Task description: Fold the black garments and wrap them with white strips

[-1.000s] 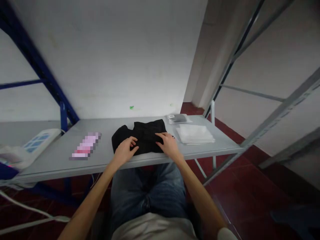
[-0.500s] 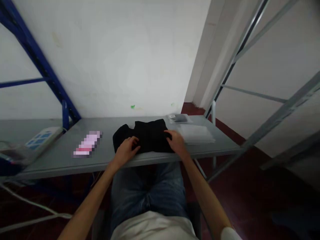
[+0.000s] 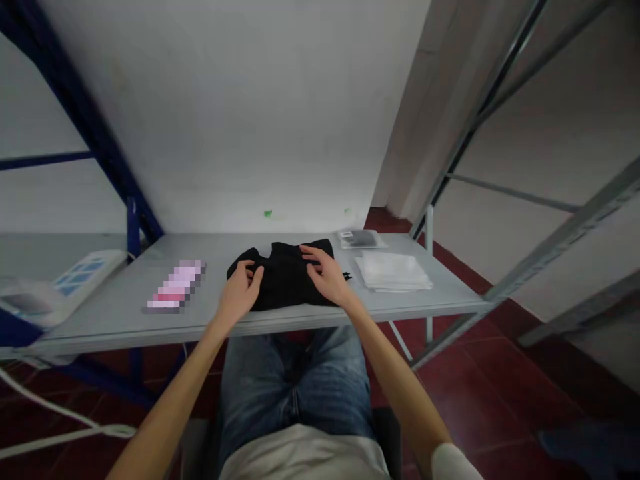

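Note:
A folded black cloth garment (image 3: 283, 283) lies flat near the front edge of the grey table; its exact kind cannot be made out. On its left part rests my left hand (image 3: 237, 293), thumb and fingers bent but apart. My right hand (image 3: 327, 277) lies over the garment's right part with its fingers spread. Small dark strands (image 3: 347, 275) stick out from the cloth just right of that hand.
Right of the garment are a stack of clear plastic bags (image 3: 394, 271) and a bagged dark item (image 3: 361, 239). To the left lie a blurred-out phone (image 3: 177, 287) and a white power strip (image 3: 85, 277). Blue and grey metal frames flank the table.
My right hand has moved left from the garment's right edge onto its surface. My left hand has shifted slightly left and its fingers farther up the cloth. The dark strands now show.

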{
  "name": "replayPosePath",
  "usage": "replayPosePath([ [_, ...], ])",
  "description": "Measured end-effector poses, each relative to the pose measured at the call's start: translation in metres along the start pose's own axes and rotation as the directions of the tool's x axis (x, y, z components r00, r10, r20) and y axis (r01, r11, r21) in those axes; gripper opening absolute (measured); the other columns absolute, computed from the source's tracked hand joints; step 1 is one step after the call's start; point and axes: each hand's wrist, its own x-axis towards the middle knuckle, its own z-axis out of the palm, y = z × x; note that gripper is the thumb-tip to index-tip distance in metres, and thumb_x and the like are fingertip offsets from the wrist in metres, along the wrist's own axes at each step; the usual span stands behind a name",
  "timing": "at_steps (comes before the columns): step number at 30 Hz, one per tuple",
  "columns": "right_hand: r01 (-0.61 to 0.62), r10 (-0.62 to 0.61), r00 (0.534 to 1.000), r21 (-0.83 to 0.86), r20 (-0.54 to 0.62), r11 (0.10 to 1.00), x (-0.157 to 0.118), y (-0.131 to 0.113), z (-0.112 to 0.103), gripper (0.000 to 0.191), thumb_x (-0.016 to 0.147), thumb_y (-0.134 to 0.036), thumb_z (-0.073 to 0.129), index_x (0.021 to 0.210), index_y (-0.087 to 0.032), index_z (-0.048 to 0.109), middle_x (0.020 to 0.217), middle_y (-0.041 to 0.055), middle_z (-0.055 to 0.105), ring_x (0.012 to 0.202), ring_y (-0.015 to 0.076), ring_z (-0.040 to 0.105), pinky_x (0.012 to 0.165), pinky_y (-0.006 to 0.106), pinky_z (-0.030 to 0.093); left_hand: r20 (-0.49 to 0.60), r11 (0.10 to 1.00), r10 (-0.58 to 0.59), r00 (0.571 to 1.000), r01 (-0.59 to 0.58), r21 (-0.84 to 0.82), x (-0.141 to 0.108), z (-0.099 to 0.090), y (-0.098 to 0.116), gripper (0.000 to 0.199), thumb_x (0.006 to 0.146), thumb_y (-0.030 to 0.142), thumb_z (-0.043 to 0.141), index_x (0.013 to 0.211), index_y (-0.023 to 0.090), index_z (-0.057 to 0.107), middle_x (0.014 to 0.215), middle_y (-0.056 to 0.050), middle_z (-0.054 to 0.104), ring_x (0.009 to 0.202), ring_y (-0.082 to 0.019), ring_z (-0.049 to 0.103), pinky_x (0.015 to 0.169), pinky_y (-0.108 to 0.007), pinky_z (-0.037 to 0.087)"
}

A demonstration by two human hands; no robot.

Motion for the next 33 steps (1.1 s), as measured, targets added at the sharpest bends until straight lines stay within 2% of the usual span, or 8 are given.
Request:
replayPosePath([
  [4, -0.293, 0.240, 0.955, -0.451, -0.172, 0.843, -0.018, 0.029, -0.022, 0.036, 0.096, -0.023, 0.061, 0.132, -0.021, 0.067, 0.123, 0.0136, 0.072, 0.109, 0.0263, 0.070, 0.099, 0.041, 0.054, 0.045, 0.999, -0.026, 0.999, 0.024, 0.045, 0.001, 0.001, -0.005, 0.054, 0.097, 0.057, 0.050, 0.132, 0.016, 0.057, 0.103, -0.012, 0.072, 0.090, -0.028, 0.070, 0.082, -0.041, 0.053],
  [7, -0.384, 0.348, 0.920, -0.597, -0.181, 0.704, -0.027, 0.046, -0.027, 0.033, 0.097, -0.036, 0.068, 0.125, -0.019, 0.071, 0.111, 0.0157, 0.076, 0.107, 0.0304, 0.071, 0.094, 0.040, 0.054, 0.060, 0.997, 0.013, 0.998, -0.017, 0.072, -0.001, 0.004, -0.006, 0.056, 0.089, 0.055, 0.064, 0.132, 0.019, 0.060, 0.107, -0.012, 0.069, 0.086, -0.025, 0.068, 0.081, -0.038, 0.053],
  [13, -0.425, 0.412, 0.890, -0.681, -0.194, 0.597, -0.019, 0.043, -0.014, 0.033, 0.098, -0.043, 0.067, 0.120, -0.019, 0.072, 0.108, 0.0128, 0.078, 0.106, 0.0289, 0.072, 0.089, 0.036, 0.054, 0.037, 0.991, 0.132, 0.991, -0.133, 0.030, 0.002, 0.005, -0.012, 0.040, 0.081, 0.046, 0.073, 0.114, 0.022, 0.069, 0.102, -0.007, 0.066, 0.085, -0.024, 0.067, 0.083, -0.038, 0.055],
  [18, -0.496, 0.470, 0.853, -0.635, -0.229, 0.592, -0.021, 0.036, -0.030, 0.031, 0.101, -0.041, 0.061, 0.122, -0.019, 0.070, 0.118, 0.0104, 0.077, 0.109, 0.0269, 0.071, 0.089, 0.034, 0.051, -0.006, 0.984, 0.151, 0.989, -0.150, -0.091, 0.003, 0.010, -0.013, 0.038, 0.082, 0.044, 0.071, 0.113, 0.023, 0.068, 0.110, -0.008, 0.070, 0.092, -0.025, 0.070, 0.082, -0.039, 0.057],
  [23, -0.497, 0.381, 0.862, -0.702, -0.334, 0.510, -0.031, 0.021, -0.037, 0.035, 0.098, -0.035, 0.066, 0.128, -0.018, 0.064, 0.124, 0.0148, 0.070, 0.116, 0.0294, 0.065, 0.093, 0.037, 0.047, 0.022, 0.982, 0.154, 0.988, -0.151, -0.116, -0.001, 0.021, -0.005, 0.038, 0.084, 0.046, 0.069, 0.114, 0.022, 0.066, 0.113, -0.009, 0.073, 0.095, -0.026, 0.071, 0.089, -0.042, 0.057],
  [25, -0.458, 0.328, 0.887, -0.716, -0.326, 0.527, -0.030, 0.011, -0.028, 0.028, 0.100, -0.035, 0.062, 0.123, -0.018, 0.067, 0.122, 0.0146, 0.070, 0.116, 0.0294, 0.063, 0.093, 0.037, 0.046, -0.004, 0.983, 0.151, 0.989, -0.150, -0.104, -0.002, 0.021, -0.003, 0.039, 0.085, 0.049, 0.067, 0.113, 0.021, 0.066, 0.115, -0.010, 0.071, 0.094, -0.026, 0.070, 0.091, -0.044, 0.057],
  [28, -0.371, 0.347, 0.920, -0.686, -0.181, 0.626, -0.021, -0.003, -0.008, 0.029, 0.105, -0.041, 0.054, 0.104, -0.020, 0.074, 0.108, 0.0119, 0.074, 0.105, 0.0273, 0.068, 0.088, 0.035, 0.047, -0.058, 0.985, 0.146, 0.988, -0.150, -0.080, -0.001, 0.017, -0.003, 0.038, 0.089, 0.051, 0.060, 0.111, 0.020, 0.066, 0.114, -0.011, 0.069, 0.090, -0.024, 0.070, 0.091, -0.043, 0.057],
  [33, -0.344, 0.436, 0.898, -0.534, 0.052, 0.772, 0.000, -0.016, 0.023, 0.045, 0.107, -0.053, 0.047, 0.097, -0.022, 0.078, 0.097, 0.0106, 0.078, 0.093, 0.0259, 0.073, 0.079, 0.031, 0.049, -0.091, 0.990, 0.102, 0.991, -0.110, -0.091, 0.008, 0.003, -0.009, 0.040, 0.092, 0.052, 0.054, 0.111, 0.019, 0.065, 0.101, -0.009, 0.070, 0.084, -0.023, 0.068, 0.087, -0.042, 0.056],
])
